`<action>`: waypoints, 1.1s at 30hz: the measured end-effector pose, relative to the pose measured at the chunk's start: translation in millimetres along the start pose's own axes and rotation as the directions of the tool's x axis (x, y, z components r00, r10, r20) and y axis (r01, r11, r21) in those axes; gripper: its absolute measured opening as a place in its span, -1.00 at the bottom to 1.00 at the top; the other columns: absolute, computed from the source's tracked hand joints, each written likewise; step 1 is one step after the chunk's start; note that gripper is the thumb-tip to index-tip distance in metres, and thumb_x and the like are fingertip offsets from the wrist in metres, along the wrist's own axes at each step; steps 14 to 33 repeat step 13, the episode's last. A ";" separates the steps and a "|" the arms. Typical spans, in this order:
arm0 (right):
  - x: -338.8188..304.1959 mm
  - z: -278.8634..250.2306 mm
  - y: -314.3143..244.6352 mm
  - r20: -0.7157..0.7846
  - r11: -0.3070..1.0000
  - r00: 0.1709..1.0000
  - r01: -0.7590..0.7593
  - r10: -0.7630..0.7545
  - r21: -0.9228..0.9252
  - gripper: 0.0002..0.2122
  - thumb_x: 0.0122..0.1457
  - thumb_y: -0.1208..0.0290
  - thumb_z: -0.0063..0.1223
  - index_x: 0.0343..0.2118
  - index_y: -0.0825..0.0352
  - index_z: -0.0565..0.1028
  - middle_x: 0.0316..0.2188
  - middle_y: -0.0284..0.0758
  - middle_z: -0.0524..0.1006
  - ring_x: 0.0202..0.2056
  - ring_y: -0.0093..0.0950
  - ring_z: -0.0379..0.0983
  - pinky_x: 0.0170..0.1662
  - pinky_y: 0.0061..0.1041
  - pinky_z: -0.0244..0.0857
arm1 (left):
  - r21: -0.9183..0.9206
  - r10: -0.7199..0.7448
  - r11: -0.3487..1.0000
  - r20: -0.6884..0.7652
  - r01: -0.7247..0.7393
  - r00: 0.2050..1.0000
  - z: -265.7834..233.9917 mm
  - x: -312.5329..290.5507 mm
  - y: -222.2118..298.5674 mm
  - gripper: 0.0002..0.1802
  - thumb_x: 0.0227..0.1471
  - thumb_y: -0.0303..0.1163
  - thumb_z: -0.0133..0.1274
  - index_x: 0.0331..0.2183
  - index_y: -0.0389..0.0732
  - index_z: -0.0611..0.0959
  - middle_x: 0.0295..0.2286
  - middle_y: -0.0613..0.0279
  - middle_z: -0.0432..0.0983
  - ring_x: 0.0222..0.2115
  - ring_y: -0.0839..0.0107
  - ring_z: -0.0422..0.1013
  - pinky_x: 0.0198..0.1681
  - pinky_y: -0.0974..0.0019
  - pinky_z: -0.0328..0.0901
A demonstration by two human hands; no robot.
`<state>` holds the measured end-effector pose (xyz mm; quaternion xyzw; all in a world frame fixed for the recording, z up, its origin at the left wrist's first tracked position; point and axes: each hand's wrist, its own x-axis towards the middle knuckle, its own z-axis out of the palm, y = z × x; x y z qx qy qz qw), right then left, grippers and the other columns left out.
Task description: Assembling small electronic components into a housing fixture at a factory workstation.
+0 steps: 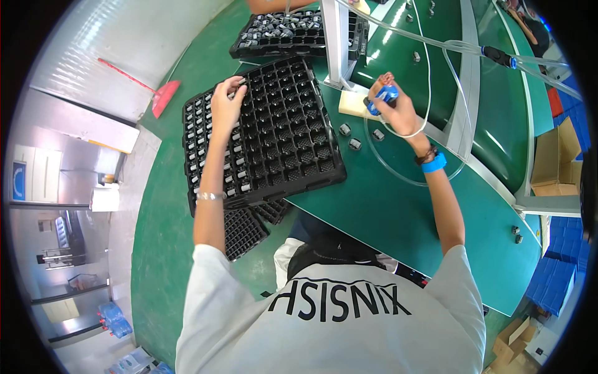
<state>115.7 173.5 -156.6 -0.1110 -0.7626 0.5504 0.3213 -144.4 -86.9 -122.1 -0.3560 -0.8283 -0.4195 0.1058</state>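
A large black compartment tray (283, 181) lies tilted at the left end of the green table. Small silver metal parts (244, 187) fill its left columns, while the right columns hold none. Over the tray's upper middle, my left hand (226, 109) pinches a small silver part (242, 81) between thumb and fingertips. My right hand (398, 112) is wrapped around a blue-and-black hand tool (385, 100), partly hidden by the fingers, above the table. Several loose silver parts (354, 144) lie on the table below that hand.
A cream block (352, 103) sits by the white post (335, 43). Clear hoses (430, 56) hang across the right side. Another black tray (280, 47) heaped with parts stands at the back, near another person's arm (277, 5). Two loose parts (517, 234) lie far right.
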 end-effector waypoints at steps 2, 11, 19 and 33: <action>-1.0 5.8 -1.5 0.010 0.970 1.000 0.030 -0.029 -0.240 -0.66 -0.09 0.41 0.03 -0.22 0.42 0.34 -0.49 -0.16 0.44 -0.42 -0.36 0.44 -0.28 -0.50 0.27 | 0.082 0.028 0.996 0.011 -0.029 1.000 3.5 17.9 -35.5 -0.72 -0.12 -0.36 0.05 -0.27 -0.20 0.54 -0.39 0.12 0.47 -0.39 0.32 0.40 -0.25 0.31 0.28; -5.5 13.6 -15.4 -0.040 0.862 0.985 0.124 -0.165 -0.492 -0.71 -0.11 0.44 0.04 -0.27 0.37 0.37 -0.59 -0.06 0.40 -0.55 -0.11 0.37 -0.47 -0.36 0.27 | 0.233 0.093 0.963 0.167 -0.131 0.982 33.1 52.3 -57.6 -0.82 -0.15 -0.44 0.04 -0.38 -0.25 0.56 -0.45 0.07 0.46 -0.45 0.23 0.41 -0.33 0.27 0.27; -6.2 13.0 -14.2 -0.027 0.889 0.989 0.119 -0.146 -0.441 -0.65 -0.11 0.42 0.05 -0.20 0.34 0.34 -0.54 -0.06 0.43 -0.53 -0.12 0.39 -0.44 -0.38 0.27 | 0.285 0.038 0.955 0.157 -0.082 0.987 33.7 56.9 -58.6 -0.84 -0.16 -0.46 0.05 -0.40 -0.23 0.56 -0.44 0.08 0.48 -0.43 0.25 0.42 -0.33 0.28 0.28; -6.2 13.0 -14.2 -0.027 0.889 0.989 0.119 -0.146 -0.441 -0.65 -0.11 0.42 0.05 -0.20 0.34 0.34 -0.54 -0.06 0.43 -0.53 -0.12 0.39 -0.44 -0.38 0.27 | 0.285 0.038 0.955 0.157 -0.082 0.987 33.7 56.9 -58.6 -0.84 -0.16 -0.46 0.05 -0.40 -0.23 0.56 -0.44 0.08 0.48 -0.43 0.25 0.42 -0.33 0.28 0.28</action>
